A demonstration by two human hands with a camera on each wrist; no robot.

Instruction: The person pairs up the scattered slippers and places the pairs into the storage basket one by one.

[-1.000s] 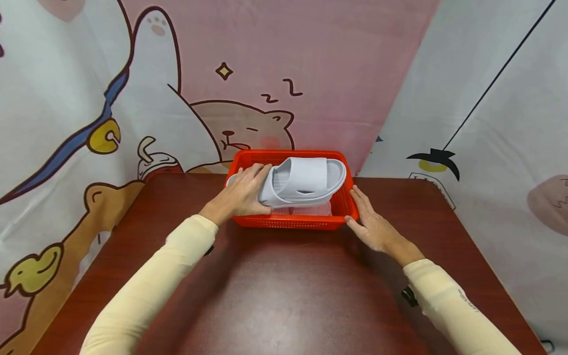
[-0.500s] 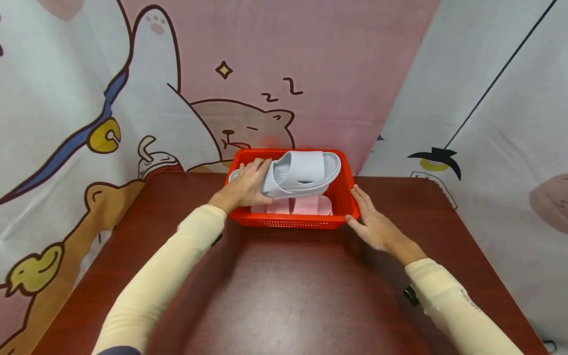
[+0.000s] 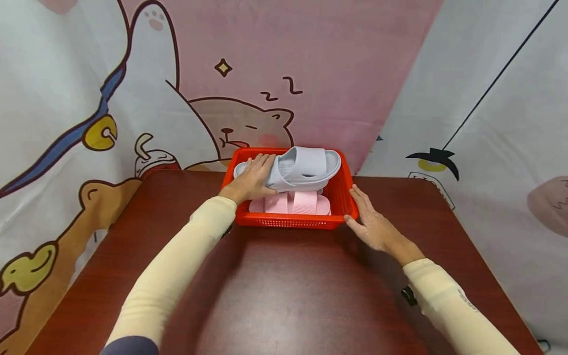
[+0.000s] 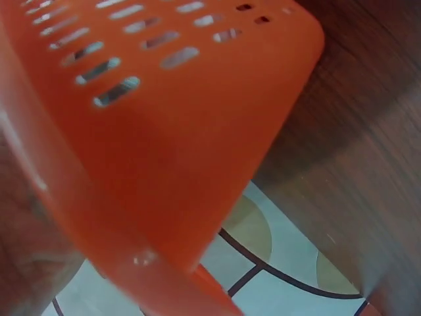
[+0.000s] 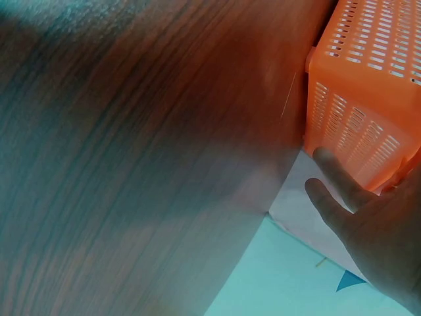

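In the head view my left hand (image 3: 254,178) grips a pale grey slipper (image 3: 306,167) at its left end, over the back part of a red plastic basket (image 3: 290,222). More of the same grey shows to the left of that hand; whether this is a second slipper I cannot tell. Pink slippers (image 3: 306,203) lie inside the basket along its near side. My right hand (image 3: 377,229) rests against the basket's right end with its fingers extended. The left wrist view is filled by the perforated basket wall (image 4: 177,145), and the held slipper is hidden there.
The basket stands at the far edge of a dark red-brown wooden table (image 3: 284,286). Right behind it hangs a cloth backdrop (image 3: 346,74) printed with cartoon animals. Cloth also hangs along the table's left and right sides.
My left hand has moved the grey slipper slightly toward the back of the basket and lower. More of the pink slippers now shows in front. The right hand has stayed at the basket's end.
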